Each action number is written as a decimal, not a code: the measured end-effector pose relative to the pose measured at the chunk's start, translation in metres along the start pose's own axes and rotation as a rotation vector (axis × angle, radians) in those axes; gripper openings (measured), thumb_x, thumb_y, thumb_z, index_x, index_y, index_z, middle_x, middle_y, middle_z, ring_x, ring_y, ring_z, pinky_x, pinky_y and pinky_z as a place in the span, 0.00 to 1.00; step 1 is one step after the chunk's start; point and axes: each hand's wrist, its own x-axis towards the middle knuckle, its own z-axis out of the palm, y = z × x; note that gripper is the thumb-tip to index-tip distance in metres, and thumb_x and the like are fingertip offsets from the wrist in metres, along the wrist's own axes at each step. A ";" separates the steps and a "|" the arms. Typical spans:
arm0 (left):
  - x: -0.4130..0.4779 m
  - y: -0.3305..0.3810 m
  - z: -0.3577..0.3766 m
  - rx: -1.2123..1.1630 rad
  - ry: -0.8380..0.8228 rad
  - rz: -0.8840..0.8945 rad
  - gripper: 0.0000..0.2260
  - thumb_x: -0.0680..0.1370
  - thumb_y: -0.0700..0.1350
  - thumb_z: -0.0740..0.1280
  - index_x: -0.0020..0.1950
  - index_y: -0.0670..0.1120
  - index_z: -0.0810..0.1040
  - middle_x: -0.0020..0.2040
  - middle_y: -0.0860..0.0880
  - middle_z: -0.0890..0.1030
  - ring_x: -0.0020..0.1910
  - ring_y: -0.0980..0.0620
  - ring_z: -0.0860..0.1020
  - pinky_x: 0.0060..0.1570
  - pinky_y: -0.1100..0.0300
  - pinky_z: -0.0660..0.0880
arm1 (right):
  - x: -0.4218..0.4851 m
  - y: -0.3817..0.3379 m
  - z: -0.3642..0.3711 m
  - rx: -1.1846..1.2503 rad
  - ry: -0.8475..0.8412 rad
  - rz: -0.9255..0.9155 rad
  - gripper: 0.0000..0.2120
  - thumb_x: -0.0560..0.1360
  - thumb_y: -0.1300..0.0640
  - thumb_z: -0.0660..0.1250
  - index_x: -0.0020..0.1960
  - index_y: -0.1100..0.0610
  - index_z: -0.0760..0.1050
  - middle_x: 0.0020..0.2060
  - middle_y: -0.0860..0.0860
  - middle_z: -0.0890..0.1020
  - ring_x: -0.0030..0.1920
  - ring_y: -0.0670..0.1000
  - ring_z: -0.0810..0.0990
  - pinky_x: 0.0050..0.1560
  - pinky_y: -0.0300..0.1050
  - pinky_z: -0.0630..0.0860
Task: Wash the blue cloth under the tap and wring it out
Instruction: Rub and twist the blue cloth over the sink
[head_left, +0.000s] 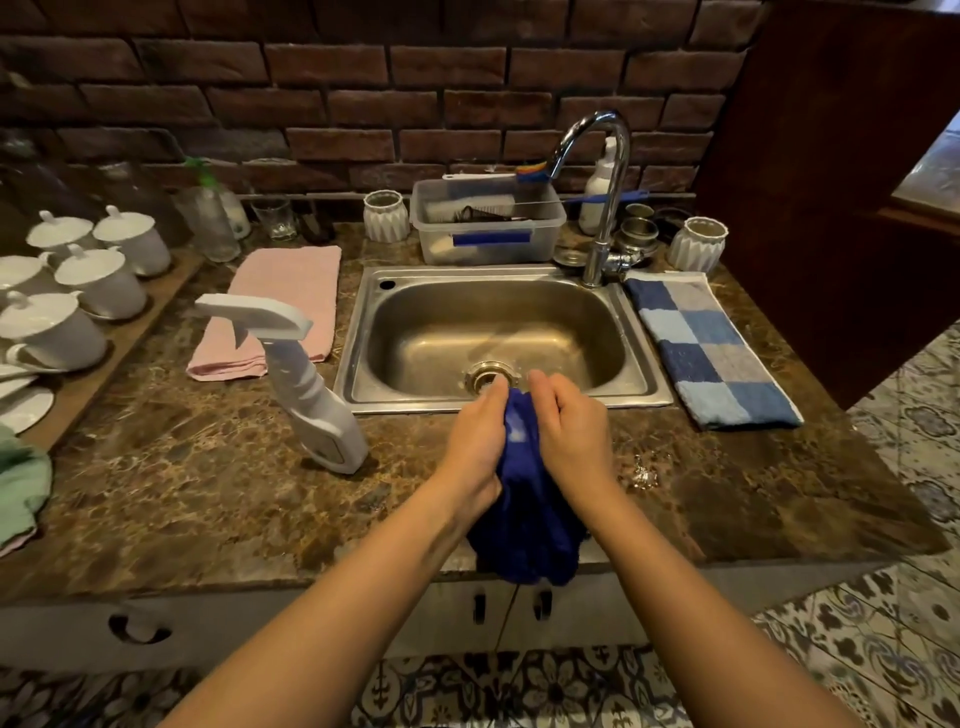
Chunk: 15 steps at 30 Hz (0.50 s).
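A dark blue cloth (530, 519) hangs bunched between my two hands over the front edge of the steel sink (498, 291). My left hand (480, 441) grips its upper part from the left. On the right side, my right hand (569, 431) is closed on the same bunch. The cloth's lower end droops over the counter edge. A chrome tap (605, 192) stands at the sink's back right, its spout curving over the basin. I cannot tell whether water runs from it. The drain (485, 375) lies just beyond my fingers.
A white spray bottle (311, 395) stands left of the sink, with a folded pink cloth (280, 306) behind it. A blue checked towel (706, 348) lies to the right. A clear plastic tub (485, 228) sits behind the sink. White cups (98, 280) crowd the far left.
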 end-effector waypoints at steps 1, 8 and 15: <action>-0.002 0.002 0.001 0.005 0.014 0.015 0.14 0.82 0.47 0.56 0.48 0.40 0.77 0.35 0.46 0.81 0.32 0.55 0.80 0.33 0.64 0.78 | -0.003 -0.003 0.001 -0.037 -0.002 -0.023 0.20 0.78 0.46 0.55 0.33 0.58 0.69 0.25 0.49 0.72 0.28 0.52 0.71 0.31 0.49 0.66; -0.013 0.010 0.010 0.075 0.043 0.079 0.13 0.82 0.46 0.57 0.44 0.42 0.77 0.36 0.46 0.79 0.34 0.53 0.77 0.34 0.63 0.75 | 0.000 -0.017 -0.008 -0.110 0.029 0.006 0.20 0.80 0.51 0.55 0.30 0.52 0.63 0.25 0.48 0.69 0.29 0.53 0.70 0.31 0.45 0.62; -0.013 0.014 0.013 0.076 0.011 0.070 0.14 0.81 0.47 0.57 0.42 0.41 0.77 0.36 0.44 0.78 0.35 0.51 0.77 0.38 0.59 0.75 | 0.003 -0.025 -0.014 -0.105 0.045 0.062 0.21 0.80 0.50 0.54 0.28 0.52 0.61 0.24 0.49 0.68 0.28 0.52 0.68 0.33 0.47 0.63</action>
